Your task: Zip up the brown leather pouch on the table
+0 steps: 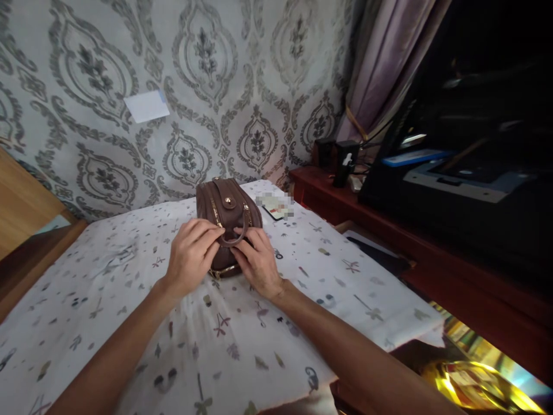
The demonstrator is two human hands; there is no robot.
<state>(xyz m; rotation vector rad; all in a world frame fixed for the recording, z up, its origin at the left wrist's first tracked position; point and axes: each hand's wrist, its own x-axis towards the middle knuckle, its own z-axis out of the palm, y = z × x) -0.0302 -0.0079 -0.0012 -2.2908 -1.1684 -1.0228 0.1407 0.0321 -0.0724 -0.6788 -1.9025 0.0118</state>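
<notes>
A brown bag [230, 202] with gold zippers, a snap tab and a looped handle stands on the white patterned cloth [173, 340], towards its far edge. On the bag's left side, my left hand [193, 252] pinches at the zipper end near the handle. My right hand [258, 259] is on the bag's right side, its fingers closed at the base of the handle loop. The fingertips of both hands are close together, and what lies between them is partly hidden.
A small card-like item [276, 206] lies right of the bag. Beyond the cloth's right edge are a red wooden stand [319, 187], small black devices [344, 161] and a large dark screen [458, 132]. A shiny yellow object [479, 386] sits at lower right. Wallpaper rises behind.
</notes>
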